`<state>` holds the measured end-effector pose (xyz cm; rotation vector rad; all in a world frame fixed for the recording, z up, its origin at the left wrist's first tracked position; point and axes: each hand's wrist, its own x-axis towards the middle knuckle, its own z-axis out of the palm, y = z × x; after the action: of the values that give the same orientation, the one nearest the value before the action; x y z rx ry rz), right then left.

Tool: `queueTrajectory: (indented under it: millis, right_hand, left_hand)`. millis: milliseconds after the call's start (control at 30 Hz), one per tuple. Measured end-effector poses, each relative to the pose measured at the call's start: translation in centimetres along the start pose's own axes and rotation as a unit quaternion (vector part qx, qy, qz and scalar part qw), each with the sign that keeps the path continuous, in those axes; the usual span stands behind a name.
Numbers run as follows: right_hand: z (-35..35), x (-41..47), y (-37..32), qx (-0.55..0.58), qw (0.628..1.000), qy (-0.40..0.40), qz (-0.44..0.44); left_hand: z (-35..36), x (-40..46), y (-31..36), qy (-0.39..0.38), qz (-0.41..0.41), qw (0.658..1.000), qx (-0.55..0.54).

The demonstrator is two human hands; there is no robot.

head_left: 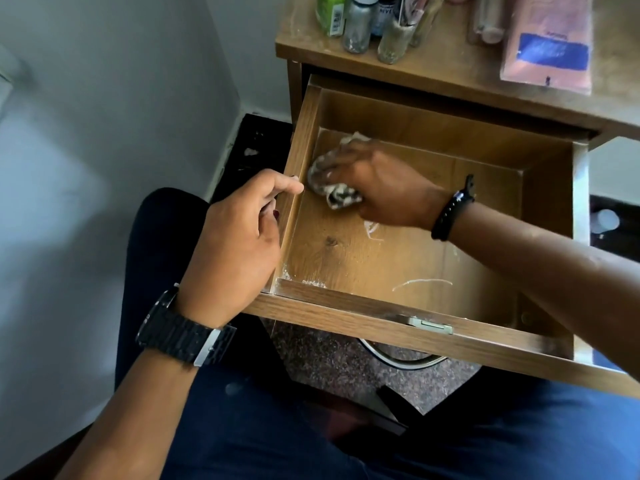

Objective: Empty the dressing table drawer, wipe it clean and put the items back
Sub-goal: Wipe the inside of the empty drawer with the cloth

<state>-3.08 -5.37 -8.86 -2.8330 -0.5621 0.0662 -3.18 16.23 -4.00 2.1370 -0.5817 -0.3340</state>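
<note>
Tabletop [450, 74] upper right holds bottles; drawer [346, 313] pulled out below. Left hand [239, 233] grips its left wall, right hand [374, 188] clutches cloth [332, 192] on drawer floor.

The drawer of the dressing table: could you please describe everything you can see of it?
The drawer is pulled well out of the dressing table. It looks like brown wood-grain board, a shallow open box with a small metal fitting on its front panel. No items lie in it; white powdery streaks and crumbs mark the floor near the front. The left hand grips its left wall, and the right hand presses a crumpled cloth on the floor by the back left corner.
</note>
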Motion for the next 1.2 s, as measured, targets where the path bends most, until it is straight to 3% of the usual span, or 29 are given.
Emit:
queueTrajectory:
  millis: [100, 167, 267, 367, 533, 633, 733, 833, 1000, 1067, 1200]
  right_hand:
    - [1.7, -2.0, -3.5, 0.110, 0.987, -0.036, -0.109]
    - [3.1, -2.6, -4.8, 0.116, 0.977, -0.068, -0.164]
    - [3.0, -1.6, -3.8, 0.080, 0.980, -0.131, -0.130]
    - [1.8, -0.7, -1.6, 0.081, 0.984, -0.086, -0.136]
    - [-0.2, 0.9, 4.9, -0.014, 0.999, -0.037, 0.028]
    - [-0.1, 0.6, 3.6, -0.007, 0.998, -0.021, 0.057]
    - [0.7, -1.4, -0.6, 0.099, 0.994, -0.030, -0.013]
    - [2.6, -3.6, -4.4, 0.117, 0.982, -0.072, -0.128]
    - [2.1, -3.1, -4.4, 0.128, 0.978, -0.088, -0.141]
    - [1.9, -2.1, -1.5, 0.100, 0.989, -0.065, -0.083]
    - [0.0, -0.4, 5.5, -0.042, 0.992, -0.020, 0.117]
  left_hand:
    - [0.0, -0.2, 0.1, -0.003, -0.004, 1.000, -0.001]
    - [0.1, -0.2, 0.1, -0.003, -0.005, 1.000, 0.004]
    - [0.2, -0.4, 0.1, -0.008, 0.001, 0.999, 0.032]
    - [0.2, -0.3, 0.2, -0.018, -0.004, 0.999, 0.038]
    - [0.2, -0.3, 0.4, -0.019, -0.003, 0.999, 0.045]
    - [0.1, -0.2, 0.1, -0.026, 0.000, 0.999, 0.043]
    - [0.1, -0.3, 0.1, -0.033, -0.006, 0.999, 0.042]
    - [0.2, -0.3, 0.3, -0.033, -0.007, 0.999, 0.031]
    - [0.4, -0.4, 0.1, -0.036, -0.009, 0.999, 0.029]
    - [0.4, -0.3, 0.1, -0.037, -0.009, 0.999, 0.030]
    - [0.4, -0.3, 0.1, -0.035, -0.006, 0.998, 0.044]
